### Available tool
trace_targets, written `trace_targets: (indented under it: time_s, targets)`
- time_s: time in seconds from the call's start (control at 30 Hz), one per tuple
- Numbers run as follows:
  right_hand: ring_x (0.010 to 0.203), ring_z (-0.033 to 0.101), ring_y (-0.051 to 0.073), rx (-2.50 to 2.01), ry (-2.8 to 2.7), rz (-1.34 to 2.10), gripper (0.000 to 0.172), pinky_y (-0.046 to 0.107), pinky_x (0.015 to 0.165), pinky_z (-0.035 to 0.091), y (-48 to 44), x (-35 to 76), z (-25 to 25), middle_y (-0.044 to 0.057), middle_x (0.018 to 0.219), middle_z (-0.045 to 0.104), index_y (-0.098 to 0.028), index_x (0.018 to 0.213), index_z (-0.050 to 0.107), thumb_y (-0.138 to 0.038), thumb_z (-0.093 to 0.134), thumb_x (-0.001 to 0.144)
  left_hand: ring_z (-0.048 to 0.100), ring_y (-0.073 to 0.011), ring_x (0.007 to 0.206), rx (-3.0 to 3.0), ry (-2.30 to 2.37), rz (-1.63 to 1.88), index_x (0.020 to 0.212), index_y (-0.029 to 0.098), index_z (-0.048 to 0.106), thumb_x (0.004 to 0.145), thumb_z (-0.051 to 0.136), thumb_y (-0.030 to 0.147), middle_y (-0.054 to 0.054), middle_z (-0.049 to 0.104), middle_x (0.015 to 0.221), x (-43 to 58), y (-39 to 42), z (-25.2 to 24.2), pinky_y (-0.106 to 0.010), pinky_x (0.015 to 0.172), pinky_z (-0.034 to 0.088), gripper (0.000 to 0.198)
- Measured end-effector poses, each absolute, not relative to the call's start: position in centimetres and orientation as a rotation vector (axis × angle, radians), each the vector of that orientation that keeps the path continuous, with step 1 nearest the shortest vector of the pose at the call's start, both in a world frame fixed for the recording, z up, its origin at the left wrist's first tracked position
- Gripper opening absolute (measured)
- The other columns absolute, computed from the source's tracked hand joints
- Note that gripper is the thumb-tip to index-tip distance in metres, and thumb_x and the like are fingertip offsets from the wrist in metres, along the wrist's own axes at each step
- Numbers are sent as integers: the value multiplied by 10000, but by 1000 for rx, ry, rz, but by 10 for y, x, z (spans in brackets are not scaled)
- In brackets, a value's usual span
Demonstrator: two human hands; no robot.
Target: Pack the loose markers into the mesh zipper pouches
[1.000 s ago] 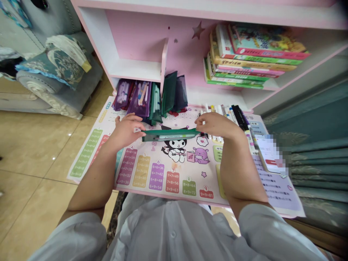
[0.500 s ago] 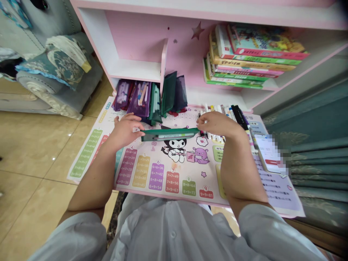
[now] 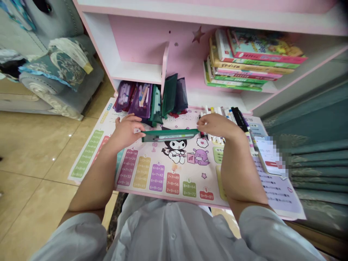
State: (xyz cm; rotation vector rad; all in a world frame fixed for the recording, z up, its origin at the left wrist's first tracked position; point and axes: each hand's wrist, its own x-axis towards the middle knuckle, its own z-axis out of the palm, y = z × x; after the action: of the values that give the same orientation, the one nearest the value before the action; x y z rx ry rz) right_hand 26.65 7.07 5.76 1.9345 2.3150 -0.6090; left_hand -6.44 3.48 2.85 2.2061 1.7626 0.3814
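Observation:
A green mesh pencil pouch (image 3: 152, 137) is stretched level above the printed desk mat (image 3: 214, 188), with a few pens (image 3: 174, 137) showing through its side. My left hand (image 3: 127, 131) pinches its left end between thumb and forefinger, the other fingers raised. At the right end, my right hand (image 3: 214, 125) grips the top edge with bent fingers; its fingertips are partly hidden. Just right of and behind my right hand lies a row of markers (image 3: 217, 110), some covered by the hand. Behind the pouch stand purple pouches of pens (image 3: 140, 105) and green pouches (image 3: 169, 95).
A pink and white shelf unit (image 3: 138, 70) rises at the back of the desk, with a stack of books (image 3: 252, 65) on its right side. A phone (image 3: 268, 156) lies at the mat's right edge, near the curtain (image 3: 320, 152). A grey sofa (image 3: 62, 96) stands to the left.
Both hands keep their hold on the green pouch at nearly the same place. The whole view has shifted slightly downward.

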Motion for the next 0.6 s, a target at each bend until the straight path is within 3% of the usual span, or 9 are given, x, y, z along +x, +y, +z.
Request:
trace_targets:
  time_s: [0.37,0.6]
  targets:
    - [863,659,229,1949,2226,-464,197,297,664,404,61,254,72,103,886,731,-169,810,741,-201,553,760,479,-347,1374,2504,1758,312,911,258,779,833,742,344,-94,662,1329,-31,17,16,-647,1111,298,122]
    - [989,678,298,2052,2268,-416,227,367,774,480,55,250,71,159,1060,738,-146,880,758,-172,570,755,488,-339,1375,2560,1725,296,852,230,765,923,620,280,-100,699,1270,-1,7,5,-694,1137,220,169]
